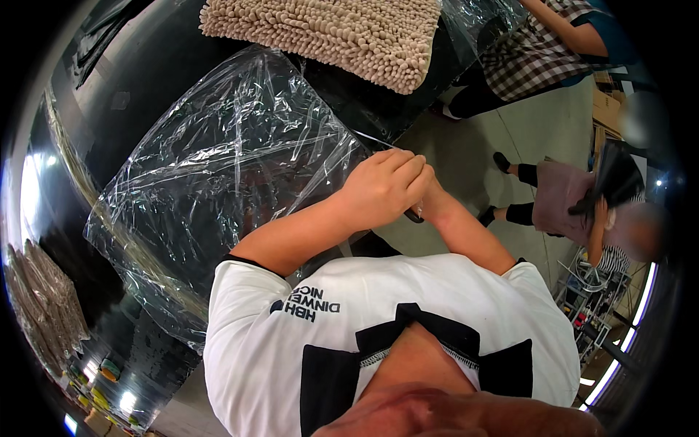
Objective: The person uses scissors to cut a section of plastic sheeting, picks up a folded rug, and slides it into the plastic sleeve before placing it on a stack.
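My left hand (384, 186) is closed, its fingers bent over and against my right hand (434, 195). The right hand is closed too, partly covered by the left. A small dark end of something pokes out below the hands; the rest is hidden, so I cannot tell what it is. Just left of them a large clear plastic bag (233, 153) lies crumpled on the dark table (156, 80), its near right edge close to my left hand. Beyond the bag sits a beige chenille mat (328, 36) with a thick, nubby pile.
A stack of plastic-wrapped items (44, 306) lies at the far left. On the right, beyond the table edge, one person in a checked garment (524, 54) and another in a mauve apron (561, 204) stand on the grey floor (466, 167). Cardboard boxes (606, 109) stand behind them.
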Demonstrator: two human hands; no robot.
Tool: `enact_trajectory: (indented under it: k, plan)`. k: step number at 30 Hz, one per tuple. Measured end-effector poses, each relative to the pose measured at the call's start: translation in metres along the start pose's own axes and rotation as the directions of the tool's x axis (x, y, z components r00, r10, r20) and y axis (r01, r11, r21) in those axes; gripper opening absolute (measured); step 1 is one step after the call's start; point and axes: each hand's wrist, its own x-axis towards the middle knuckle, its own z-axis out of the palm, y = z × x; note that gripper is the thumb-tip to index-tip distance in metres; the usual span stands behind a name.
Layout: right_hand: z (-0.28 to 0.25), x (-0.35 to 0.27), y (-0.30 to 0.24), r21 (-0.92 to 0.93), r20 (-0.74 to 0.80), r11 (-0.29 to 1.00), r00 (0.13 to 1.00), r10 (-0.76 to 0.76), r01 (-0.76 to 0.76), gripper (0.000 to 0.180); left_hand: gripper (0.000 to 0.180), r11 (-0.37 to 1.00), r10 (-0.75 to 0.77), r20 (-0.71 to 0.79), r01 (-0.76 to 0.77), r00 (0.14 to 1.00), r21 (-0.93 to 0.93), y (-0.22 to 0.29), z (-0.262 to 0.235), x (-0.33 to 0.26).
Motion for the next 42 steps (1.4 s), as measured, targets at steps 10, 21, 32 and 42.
enact_trajectory:
  k: [10, 21, 32, 42]
  plan:
    - [0.009, -0.005, -0.007, -0.526, -0.16, 0.85, 0.985, -0.07, -0.025, 0.061, 0.052, 0.709, -0.584, 0.46, 0.696, 0.669, -0.113, -0.051, -0.122, 0.048]
    - [0.011, -0.01, -0.004, -0.536, -0.185, 0.844, 0.979, -0.089, -0.025, 0.059, 0.037, 0.957, -0.224, 0.585, 0.061, 0.779, 0.285, -0.152, -0.067, 0.011]
    - [-0.009, -0.004, -0.015, -0.293, -0.002, 0.931, 0.974, 0.227, -0.218, 0.068, 0.013, 0.918, -0.377, 0.187, 0.339, 0.907, 0.206, -0.144, -0.057, -0.026]
    - [-0.009, 0.006, -0.024, -0.192, 0.042, 0.954, 0.969, 0.242, -0.229, 0.068, 0.014, 0.935, -0.308, 0.082, 0.286, 0.948, 0.212, -0.146, -0.064, -0.023]
